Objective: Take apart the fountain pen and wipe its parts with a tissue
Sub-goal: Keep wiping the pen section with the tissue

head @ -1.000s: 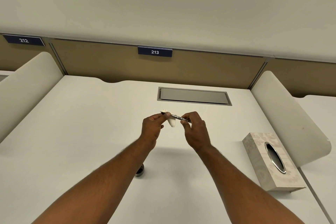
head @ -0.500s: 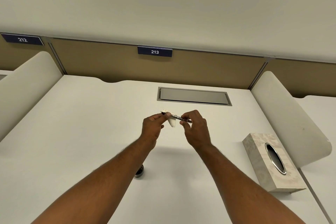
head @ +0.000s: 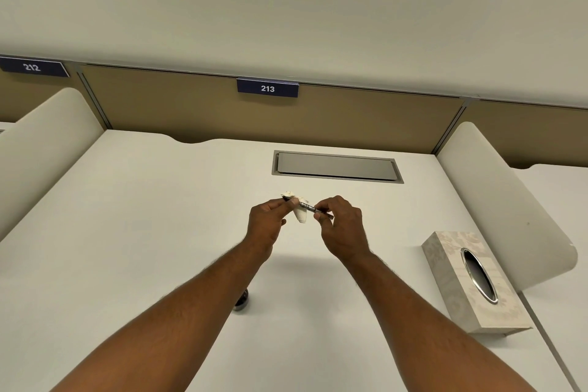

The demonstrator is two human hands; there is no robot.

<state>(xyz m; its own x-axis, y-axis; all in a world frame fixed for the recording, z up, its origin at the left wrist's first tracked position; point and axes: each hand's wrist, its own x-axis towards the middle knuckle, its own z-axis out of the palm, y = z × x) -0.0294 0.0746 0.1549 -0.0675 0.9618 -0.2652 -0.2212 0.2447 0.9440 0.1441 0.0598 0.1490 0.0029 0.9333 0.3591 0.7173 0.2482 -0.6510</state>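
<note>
Wiping is underway mid-frame: my left hand (head: pixel 265 222) is pinching tissue (head: pixel 300 212) around the pen part (head: pixel 308 208), my right hand (head: pixel 342 226) is clamping its other end; another piece (head: pixel 241 300), probably the cap, is lying on the desk (head: pixel 127 232).

Bare forearms, no sleeves; left hand (head: pixel 266 223), right hand (head: pixel 343 229) ungloved.

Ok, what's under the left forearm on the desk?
A small dark round object sits on the desk, mostly covered by the left forearm. Only its right edge shows; what it is can't be told.
</note>
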